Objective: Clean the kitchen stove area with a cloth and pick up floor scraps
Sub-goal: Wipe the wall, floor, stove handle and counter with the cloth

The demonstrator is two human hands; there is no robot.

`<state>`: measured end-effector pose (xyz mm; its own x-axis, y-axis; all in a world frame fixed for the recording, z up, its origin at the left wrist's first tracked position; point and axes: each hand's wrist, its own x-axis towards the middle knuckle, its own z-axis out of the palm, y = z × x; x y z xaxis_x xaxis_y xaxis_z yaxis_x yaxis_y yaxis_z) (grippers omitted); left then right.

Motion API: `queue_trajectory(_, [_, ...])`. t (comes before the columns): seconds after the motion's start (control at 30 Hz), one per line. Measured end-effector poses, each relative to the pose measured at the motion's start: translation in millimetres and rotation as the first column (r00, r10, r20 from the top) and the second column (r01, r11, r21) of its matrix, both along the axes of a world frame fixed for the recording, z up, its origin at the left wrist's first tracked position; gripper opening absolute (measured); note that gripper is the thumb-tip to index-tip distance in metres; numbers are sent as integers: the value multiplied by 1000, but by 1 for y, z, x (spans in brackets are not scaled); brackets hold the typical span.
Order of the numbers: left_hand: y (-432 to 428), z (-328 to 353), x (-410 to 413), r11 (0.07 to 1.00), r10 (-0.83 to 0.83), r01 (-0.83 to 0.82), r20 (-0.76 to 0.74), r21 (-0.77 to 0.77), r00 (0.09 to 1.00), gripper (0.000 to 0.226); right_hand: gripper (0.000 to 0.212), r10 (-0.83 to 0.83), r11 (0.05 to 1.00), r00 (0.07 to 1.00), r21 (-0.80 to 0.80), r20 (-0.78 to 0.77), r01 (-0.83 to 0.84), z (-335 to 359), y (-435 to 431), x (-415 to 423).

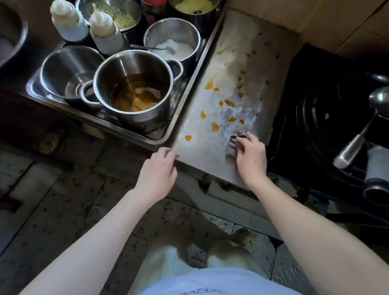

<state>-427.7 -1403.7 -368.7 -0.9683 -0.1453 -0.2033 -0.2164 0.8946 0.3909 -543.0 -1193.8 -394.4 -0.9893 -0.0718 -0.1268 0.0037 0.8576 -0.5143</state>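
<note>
Right fingers (252, 139) curled over cloth (231, 148), on counter (204, 157)

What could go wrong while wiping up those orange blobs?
1. The small cloth under the right hand may just smear the orange blobs across the counter instead of lifting them.
2. Blobs pushed toward the near edge, by the left hand, might drop on the floor.
3. A wide swipe could bump the ladle handle sticking out of the wok.
</note>
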Motion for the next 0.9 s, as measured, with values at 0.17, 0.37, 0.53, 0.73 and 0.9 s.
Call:
queue_trajectory(0.17, [-8,0,11,998,66,-66,-15,8,998,34,36,288,957,958,26,3,-288,-3,-46,19])
queue_trajectory(0.37, [-21,3,26,993,118,-118,-24,-5,993,34,39,662,741,750,157,-11,-652,-7,-92,27])
queue_trajectory(0.53, [-19,5,25,996,94,-94,-22,1,995,35,32,497,862,867,121,-20,-492,-8,-96,0])
queue_trajectory(0.73, [-12,2,19,1000,31,-31,-34,4,999,33,41,38,998,999,58,-5,-38,0,-55,-52])
queue_trajectory(0.9, [-6,1,10,1000,-16,16,-38,1,999,31,38,-43,994,999,96,-33,46,5,-18,-53])
